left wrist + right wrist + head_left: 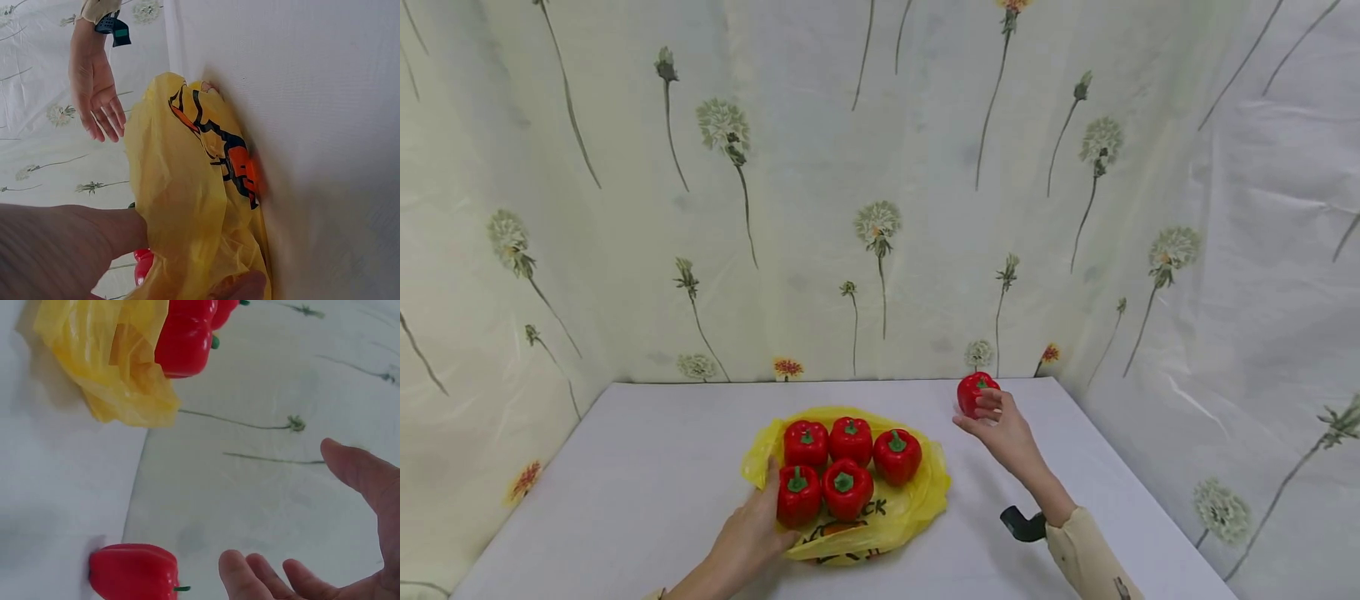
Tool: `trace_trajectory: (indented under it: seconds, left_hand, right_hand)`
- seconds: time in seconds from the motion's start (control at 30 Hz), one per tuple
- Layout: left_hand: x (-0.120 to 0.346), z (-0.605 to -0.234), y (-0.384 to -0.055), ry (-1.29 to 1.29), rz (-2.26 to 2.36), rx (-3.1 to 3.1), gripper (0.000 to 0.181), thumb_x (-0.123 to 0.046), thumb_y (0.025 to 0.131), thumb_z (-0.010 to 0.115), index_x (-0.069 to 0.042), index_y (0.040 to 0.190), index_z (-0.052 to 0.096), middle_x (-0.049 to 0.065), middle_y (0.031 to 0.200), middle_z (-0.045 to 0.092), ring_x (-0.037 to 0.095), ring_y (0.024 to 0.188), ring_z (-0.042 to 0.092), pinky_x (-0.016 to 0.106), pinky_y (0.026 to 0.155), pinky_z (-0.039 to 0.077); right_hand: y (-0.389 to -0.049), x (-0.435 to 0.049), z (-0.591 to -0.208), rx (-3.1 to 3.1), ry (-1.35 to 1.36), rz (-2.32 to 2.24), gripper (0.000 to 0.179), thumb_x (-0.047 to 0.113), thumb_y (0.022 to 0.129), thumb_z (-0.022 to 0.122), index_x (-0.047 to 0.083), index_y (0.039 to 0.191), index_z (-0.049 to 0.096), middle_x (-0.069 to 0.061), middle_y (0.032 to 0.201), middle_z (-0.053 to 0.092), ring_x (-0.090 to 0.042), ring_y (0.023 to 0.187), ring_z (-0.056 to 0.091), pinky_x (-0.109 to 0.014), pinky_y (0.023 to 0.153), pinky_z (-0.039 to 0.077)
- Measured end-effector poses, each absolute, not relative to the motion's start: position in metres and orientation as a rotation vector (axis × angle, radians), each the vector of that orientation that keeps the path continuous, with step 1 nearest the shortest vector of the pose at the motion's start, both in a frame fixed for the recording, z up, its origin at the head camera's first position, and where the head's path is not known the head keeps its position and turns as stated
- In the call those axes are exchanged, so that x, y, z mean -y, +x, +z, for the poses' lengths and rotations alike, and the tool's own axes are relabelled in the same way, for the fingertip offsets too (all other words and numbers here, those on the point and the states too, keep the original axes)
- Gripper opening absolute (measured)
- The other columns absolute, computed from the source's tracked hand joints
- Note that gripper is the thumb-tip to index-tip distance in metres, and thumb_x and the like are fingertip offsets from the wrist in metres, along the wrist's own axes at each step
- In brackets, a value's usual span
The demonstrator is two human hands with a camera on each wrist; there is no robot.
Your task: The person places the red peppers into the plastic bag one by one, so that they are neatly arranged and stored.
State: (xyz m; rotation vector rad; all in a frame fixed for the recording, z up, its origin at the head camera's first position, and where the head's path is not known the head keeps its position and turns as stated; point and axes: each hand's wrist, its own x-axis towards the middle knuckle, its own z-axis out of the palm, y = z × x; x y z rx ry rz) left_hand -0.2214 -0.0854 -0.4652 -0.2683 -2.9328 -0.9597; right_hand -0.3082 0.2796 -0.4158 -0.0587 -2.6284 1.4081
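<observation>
Several red bell peppers [846, 490] with green stems sit in an opened yellow plastic bag [917, 515] with black and orange print. My left hand [748, 529] holds the bag's near left edge; in the left wrist view its fingers go behind the yellow film [181, 187], partly hidden. A lone red bell pepper [972, 393] stands at the table's far right. My right hand [1006, 432] is beside it, fingers spread and relaxed, overlapping it in the head view. In the right wrist view this pepper [134, 572] stands apart from the fingers [240, 578].
The white table [647, 467] ends at a curtain [820, 167] printed with dandelions, which also hangs along both sides. A dark strap-like piece [1024, 525] sits at the right wrist, by the beige sleeve [1086, 554].
</observation>
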Motion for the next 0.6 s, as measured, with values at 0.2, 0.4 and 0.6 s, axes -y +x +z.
trace_trajectory:
  seconds: [0.2,0.4,0.6]
  left_hand:
    - [0.085,-0.465,-0.222,-0.259,-0.967,2.937,0.108,-0.014,0.07,0.085,0.009,0.15,0.015,0.029,0.139,0.049,0.037,0.103,0.063,0.055,0.083,0.053]
    - [0.085,-0.464,-0.222,-0.251,-0.988,2.938,0.109,-0.014,0.069,0.086,0.009,0.15,0.016,0.029,0.14,0.047,0.036,0.105,0.063,0.054,0.083,0.053]
    - [0.085,-0.464,-0.222,-0.259,-1.0,2.937,0.109,-0.013,0.069,0.085,0.009,0.15,0.015,0.029,0.139,0.048,0.036,0.104,0.063,0.053,0.082,0.054]
  right_hand:
    - [-0.315,-0.286,-0.42,2.586,-0.138,1.454,0.094,0.043,0.079,0.077,0.004,0.145,0.022,-0.02,0.144,0.037,-0.038,0.132,0.04,-0.047,0.099,0.049]
    - [-0.322,-0.293,-0.428,2.555,-0.201,1.452,0.097,0.042,0.081,0.076,0.005,0.149,0.016,-0.022,0.148,0.032,-0.04,0.135,0.036,-0.049,0.102,0.046]
    - [-0.332,-0.301,-0.437,2.541,-0.262,1.469,0.102,0.048,0.079,0.075,0.005,0.15,0.015,-0.023,0.151,0.03,-0.04,0.137,0.034,-0.05,0.103,0.044]
